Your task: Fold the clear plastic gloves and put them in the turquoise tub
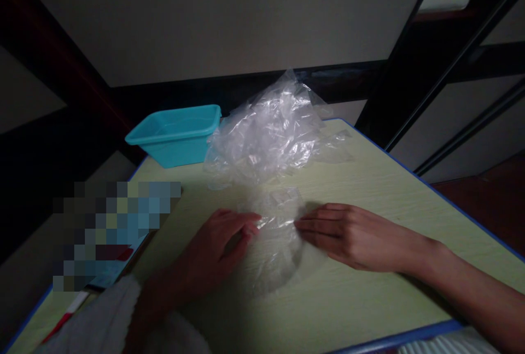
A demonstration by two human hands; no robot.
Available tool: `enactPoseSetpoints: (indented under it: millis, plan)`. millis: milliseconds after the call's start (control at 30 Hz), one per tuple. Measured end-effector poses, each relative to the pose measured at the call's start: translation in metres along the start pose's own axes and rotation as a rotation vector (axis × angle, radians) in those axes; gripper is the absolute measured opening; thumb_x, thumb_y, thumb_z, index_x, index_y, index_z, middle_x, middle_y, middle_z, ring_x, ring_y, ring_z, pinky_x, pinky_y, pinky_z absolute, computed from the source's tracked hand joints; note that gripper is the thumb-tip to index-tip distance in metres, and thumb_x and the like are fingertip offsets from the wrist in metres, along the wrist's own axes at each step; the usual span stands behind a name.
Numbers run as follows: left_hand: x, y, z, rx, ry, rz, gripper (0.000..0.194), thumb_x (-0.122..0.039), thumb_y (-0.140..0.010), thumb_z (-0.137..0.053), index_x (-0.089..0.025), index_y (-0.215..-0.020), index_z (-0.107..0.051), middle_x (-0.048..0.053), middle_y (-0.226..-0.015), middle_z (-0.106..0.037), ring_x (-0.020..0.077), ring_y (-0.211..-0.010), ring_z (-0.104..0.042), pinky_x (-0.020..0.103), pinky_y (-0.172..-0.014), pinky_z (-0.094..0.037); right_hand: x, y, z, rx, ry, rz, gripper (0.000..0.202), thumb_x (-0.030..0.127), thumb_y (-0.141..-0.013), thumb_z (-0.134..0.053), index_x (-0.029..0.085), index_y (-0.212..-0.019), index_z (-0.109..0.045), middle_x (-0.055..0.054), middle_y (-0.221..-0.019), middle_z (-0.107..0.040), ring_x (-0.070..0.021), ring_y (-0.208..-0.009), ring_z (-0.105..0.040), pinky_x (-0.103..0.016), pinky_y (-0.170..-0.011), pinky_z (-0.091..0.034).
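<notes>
Film, one clear piece, lies just nearside of the crumpled plastic heap. Left hand appears to pinch its left edge; right hand, fingers pressed together, meets its right edge, grip undetermined. Assessed progress: this piece is spread but creased, so flattening looks partial; the heap appears untreated.

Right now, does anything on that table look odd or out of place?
Nothing looks spilled. The heap of crumpled clear plastic beside the turquoise basin looks messy, with loose edges sticking out. At left, pixelation hides most of one item; I can't judge it.
</notes>
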State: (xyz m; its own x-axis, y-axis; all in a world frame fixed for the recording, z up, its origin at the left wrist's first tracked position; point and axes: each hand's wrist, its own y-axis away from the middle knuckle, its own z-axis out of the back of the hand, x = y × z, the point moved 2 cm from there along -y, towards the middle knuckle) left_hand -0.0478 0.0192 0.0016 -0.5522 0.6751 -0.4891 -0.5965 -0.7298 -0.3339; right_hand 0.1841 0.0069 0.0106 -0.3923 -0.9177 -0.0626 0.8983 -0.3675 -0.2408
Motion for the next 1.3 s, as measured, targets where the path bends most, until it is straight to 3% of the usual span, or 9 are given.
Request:
enactPoseSetpoints:
  millis: [233, 433, 633, 767, 1000, 1167, 1300]
  plan:
    - [0.006, -0.002, 0.009, -0.016, -0.061, 0.072, 0.021, -0.016, -0.078, -0.040, -0.022, -0.084, -0.059, 0.001, -0.071, -0.069, 0.0181, -0.071, -0.065, 0.032, -0.067, -0.051, -0.002, -0.001, 0.002, -0.015, -0.061, 0.002, 0.033, 0.016, -0.094, -0.034, 0.008, -0.096, -0.066, -0.010, -0.106, -0.067, -0.0211, -0.091, -0.063, -0.036, -0.082, -0.050]
    - [0.009, -0.003, 0.011, 0.023, -0.056, 0.167, 0.020, -0.020, -0.077, -0.038, -0.022, -0.067, -0.056, 0.004, -0.076, -0.070, 0.0209, -0.075, -0.066, 0.035, -0.069, -0.050, -0.009, -0.001, 0.003, -0.009, -0.199, -0.064, 0.037, 0.022, -0.097, -0.027, 0.013, -0.093, -0.063, -0.010, -0.091, -0.068, -0.0180, -0.086, -0.062, -0.034, -0.078, -0.048]
    - [0.010, -0.005, 0.013, 0.072, 0.065, 0.360, 0.026, -0.021, -0.073, -0.038, -0.019, -0.088, -0.059, 0.001, -0.069, -0.069, 0.0188, -0.062, -0.063, 0.028, -0.053, -0.044, -0.018, -0.002, 0.001, -0.020, -0.478, -0.297, 0.033, 0.026, -0.096, -0.031, 0.013, -0.084, -0.059, -0.006, -0.076, -0.061, -0.0144, -0.070, -0.058, -0.026, -0.063, -0.044]
    - [0.014, -0.004, 0.011, 0.062, 0.128, 0.484, 0.034, -0.022, -0.071, -0.041, -0.017, -0.101, -0.056, -0.001, -0.069, -0.068, 0.0178, -0.065, -0.063, 0.026, -0.056, -0.043, -0.025, -0.006, -0.003, -0.050, -0.594, -0.457, 0.032, 0.030, -0.093, -0.036, 0.016, -0.070, -0.052, 0.001, -0.059, -0.048, -0.0100, -0.052, -0.046, -0.022, -0.050, -0.034]
    - [0.015, -0.004, 0.009, 0.030, 0.252, 0.591, 0.042, -0.028, -0.069, -0.040, -0.016, -0.108, -0.051, -0.001, -0.070, -0.066, 0.0175, -0.063, -0.059, 0.027, -0.057, -0.041, -0.033, -0.012, -0.018, -0.171, -0.858, -0.783, 0.034, 0.042, -0.084, -0.045, 0.017, -0.060, -0.045, 0.003, -0.054, -0.041, -0.0087, -0.048, -0.035, -0.022, -0.044, -0.027]
    - [0.015, -0.006, 0.006, -0.004, 0.326, 0.628, 0.049, -0.027, -0.062, -0.043, -0.016, -0.110, -0.046, -0.003, -0.065, -0.063, 0.0170, -0.061, -0.057, 0.027, -0.057, -0.039, -0.036, -0.017, -0.026, -0.260, -0.884, -0.902, 0.019, 0.034, -0.078, -0.051, 0.015, -0.078, -0.052, 0.003, -0.052, -0.048, -0.0092, -0.045, -0.041, -0.022, -0.043, -0.029]
    - [0.014, -0.005, 0.004, -0.022, 0.406, 0.634, 0.054, -0.026, -0.058, -0.043, -0.016, -0.111, -0.042, -0.005, -0.062, -0.061, 0.0164, -0.061, -0.056, 0.027, -0.060, -0.040, -0.039, -0.017, -0.028, -0.330, -0.854, -0.926, 0.027, 0.028, -0.074, -0.054, 0.016, -0.097, -0.046, 0.007, -0.049, -0.048, -0.0107, -0.043, -0.043, -0.023, -0.044, -0.033]
